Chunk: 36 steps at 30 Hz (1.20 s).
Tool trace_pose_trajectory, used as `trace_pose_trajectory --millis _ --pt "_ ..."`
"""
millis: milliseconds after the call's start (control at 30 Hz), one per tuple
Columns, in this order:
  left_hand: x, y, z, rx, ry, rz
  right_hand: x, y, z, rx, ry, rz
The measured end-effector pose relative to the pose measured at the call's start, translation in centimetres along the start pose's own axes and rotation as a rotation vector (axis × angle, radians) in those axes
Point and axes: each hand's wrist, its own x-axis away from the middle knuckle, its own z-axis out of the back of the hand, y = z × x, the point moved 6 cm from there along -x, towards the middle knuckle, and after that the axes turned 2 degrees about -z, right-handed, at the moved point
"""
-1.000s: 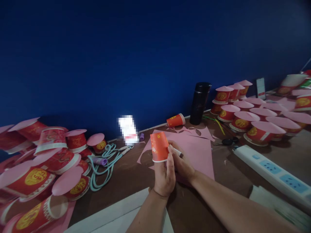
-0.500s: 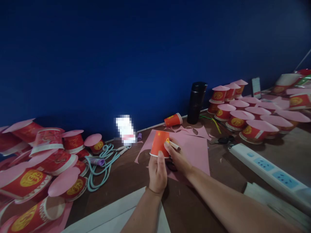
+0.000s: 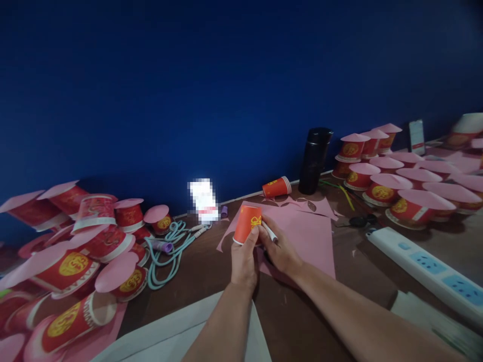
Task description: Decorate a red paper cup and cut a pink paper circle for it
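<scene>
An orange-red paper cup (image 3: 244, 225) with yellow print is upside down over the table, its white rim at the bottom. My left hand (image 3: 242, 264) is closed around the cup's lower part, thumb along the near side. My right hand (image 3: 284, 255) meets the cup's right side and has a short white pen-like stick (image 3: 270, 232) between its fingers. Beneath both hands lies a pink paper sheet (image 3: 313, 241) with cut edges. A dark object under my right hand is mostly hidden. Several nested orange cups (image 3: 277, 186) lie on their side behind.
Red cups with pink paper tops crowd the left (image 3: 128, 213) and right (image 3: 381, 188). A black flask (image 3: 315, 161) stands near the blue wall. A white power strip (image 3: 426, 266), keys (image 3: 362, 220), a pale blue cord (image 3: 175, 261) and a lit phone (image 3: 204, 201) surround the work area.
The cup has turned in my hands, bringing more yellow print to the front. My left thumb has moved up its side. The view has shifted slightly left.
</scene>
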Motion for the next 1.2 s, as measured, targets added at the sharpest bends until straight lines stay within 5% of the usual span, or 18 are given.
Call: trace_pose_trajectory --millis 233,433,667,1200 --pt "-0.3 -0.1 -0.5 0.220 -0.003 0.078 0.5 -2.8 2.0 0.350 0.284 0.307" --pt "-0.4 -0.4 -0.5 0.264 -0.046 0.053 1.1 -4.7 1.6 0.405 0.200 0.416" --pt "-0.5 -0.6 -0.4 0.262 -0.032 0.059 1.1 -5.6 2.2 0.466 0.274 0.496" --pt "-0.7 -1.0 0.7 -0.022 0.021 -0.009 1.2 -5.6 1.8 0.517 0.259 0.510"
